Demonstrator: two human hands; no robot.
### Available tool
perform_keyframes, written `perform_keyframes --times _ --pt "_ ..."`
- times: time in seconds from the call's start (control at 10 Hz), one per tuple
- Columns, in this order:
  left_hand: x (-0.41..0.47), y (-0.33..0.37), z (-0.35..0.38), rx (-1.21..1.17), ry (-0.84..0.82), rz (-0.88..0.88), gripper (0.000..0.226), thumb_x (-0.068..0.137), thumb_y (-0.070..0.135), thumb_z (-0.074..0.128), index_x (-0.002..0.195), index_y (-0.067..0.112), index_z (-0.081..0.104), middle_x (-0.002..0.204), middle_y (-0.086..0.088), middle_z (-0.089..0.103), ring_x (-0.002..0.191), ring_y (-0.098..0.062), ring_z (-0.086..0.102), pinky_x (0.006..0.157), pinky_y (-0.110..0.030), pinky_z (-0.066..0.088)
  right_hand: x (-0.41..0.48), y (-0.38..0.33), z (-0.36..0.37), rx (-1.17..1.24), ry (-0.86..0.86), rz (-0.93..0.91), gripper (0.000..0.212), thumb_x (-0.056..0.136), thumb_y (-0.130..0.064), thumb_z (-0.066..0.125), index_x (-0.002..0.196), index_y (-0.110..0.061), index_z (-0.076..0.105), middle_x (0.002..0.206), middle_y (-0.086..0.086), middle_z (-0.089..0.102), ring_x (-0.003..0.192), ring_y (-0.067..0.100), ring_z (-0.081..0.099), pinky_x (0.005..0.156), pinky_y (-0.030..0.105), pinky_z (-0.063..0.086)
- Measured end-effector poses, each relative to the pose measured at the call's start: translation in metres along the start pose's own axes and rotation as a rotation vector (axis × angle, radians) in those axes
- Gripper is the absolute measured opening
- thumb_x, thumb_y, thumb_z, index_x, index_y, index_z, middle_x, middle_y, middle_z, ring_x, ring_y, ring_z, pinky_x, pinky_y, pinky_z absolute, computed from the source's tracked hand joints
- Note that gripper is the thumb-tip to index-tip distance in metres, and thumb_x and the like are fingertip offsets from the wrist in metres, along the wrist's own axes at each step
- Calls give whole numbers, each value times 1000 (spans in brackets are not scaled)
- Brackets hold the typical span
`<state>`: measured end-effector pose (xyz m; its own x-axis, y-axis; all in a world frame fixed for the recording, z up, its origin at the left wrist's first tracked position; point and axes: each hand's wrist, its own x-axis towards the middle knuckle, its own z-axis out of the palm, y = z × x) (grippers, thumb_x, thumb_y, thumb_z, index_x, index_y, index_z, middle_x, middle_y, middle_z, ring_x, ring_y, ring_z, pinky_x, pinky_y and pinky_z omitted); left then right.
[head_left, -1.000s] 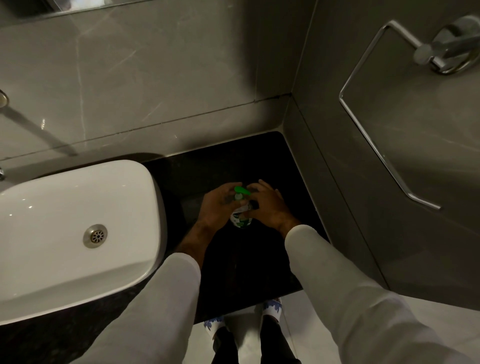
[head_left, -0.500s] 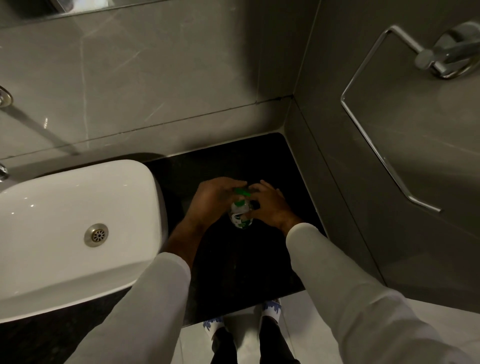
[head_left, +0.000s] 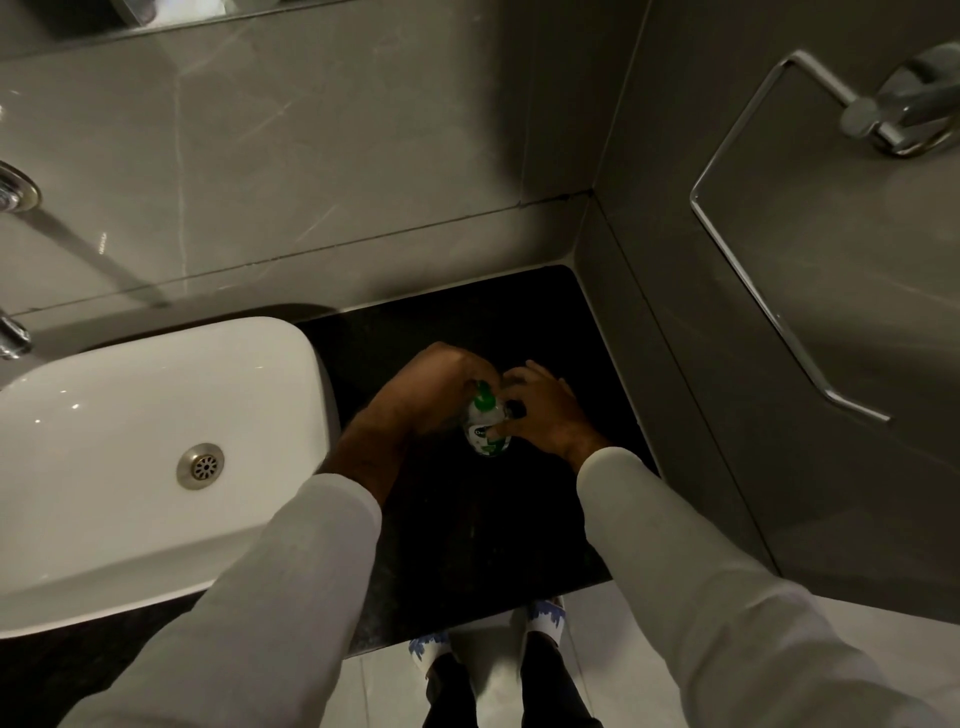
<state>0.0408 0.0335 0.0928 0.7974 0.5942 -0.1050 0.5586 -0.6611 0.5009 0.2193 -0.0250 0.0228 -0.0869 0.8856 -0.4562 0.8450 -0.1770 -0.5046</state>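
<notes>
Down at the far left, a metal tap (head_left: 15, 192) is jutting from the grey tiled wall (head_left: 291, 171), and below it a white sink (head_left: 130, 415) is sitting on the black counter (head_left: 467, 519), its round metal drain (head_left: 201, 466) showing near the middle of the bowl.

Just right of the sink, the left arm is reaching forward from a pale sleeve (head_left: 291, 571), with the bare forearm angling up and to the right. The left hand (head_left: 423, 387) is arching over the top of a small bottle (head_left: 485, 428), knuckles up and fingers curling down around the green cap (head_left: 483, 399), gripping it from above and from the left side. How tightly the fingertips are closing is hidden behind the hand itself.

The bottle is standing upright on the counter between the two hands, near the middle of the dark surface and well clear of the sink. Its body is pale with a green and white label; the print is too small to read.

The right hand (head_left: 545, 415) is coming in from the right, wrist low and bent, with the thumb pressing across the front of the bottle's body and the fingers wrapping round its far side, holding it. A dark ring is showing on one finger. The right sleeve (head_left: 701, 571) is running back toward the lower right corner.

Further right, a chrome towel bar (head_left: 753, 291) is hanging on the side wall (head_left: 857, 415). Below the counter edge, patterned slippers (head_left: 545, 616) are standing on the light floor (head_left: 613, 613).
</notes>
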Motion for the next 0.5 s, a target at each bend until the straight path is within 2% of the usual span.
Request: perform_keyframes --times 0.2,0.3,0.4,0.5 --pt "-6 7 4 -44 -21 74 24 89 2 73 111 11 77 116 -7 75 105 -18 72 93 -26 56 -10 0 2 3 1 10 50 83 -45 77 128 -25 70 160 -5 41 159 22 16 127 56 10" --pt "-15 11 11 -62 -90 82 22 89 5 73 109 14 78 115 -5 75 104 -17 71 94 -27 56 -22 -1 9 -3 -3 17 53 84 -46 76 131 -26 67 159 -3 41 158 22 18 127 55 13" --pt "-21 17 15 -54 -75 95 26 85 0 74 106 16 79 112 -5 76 102 -20 72 92 -28 56 -27 -2 15 -15 28 7 55 84 -45 76 134 -26 65 159 -3 42 158 22 21 126 53 16" --pt "-24 19 20 -24 -44 100 32 82 0 78 109 15 78 115 -7 75 105 -24 71 94 -35 58 -35 -1 16 40 37 9 72 82 -40 78 147 -26 51 161 0 37 157 24 22 126 53 18"
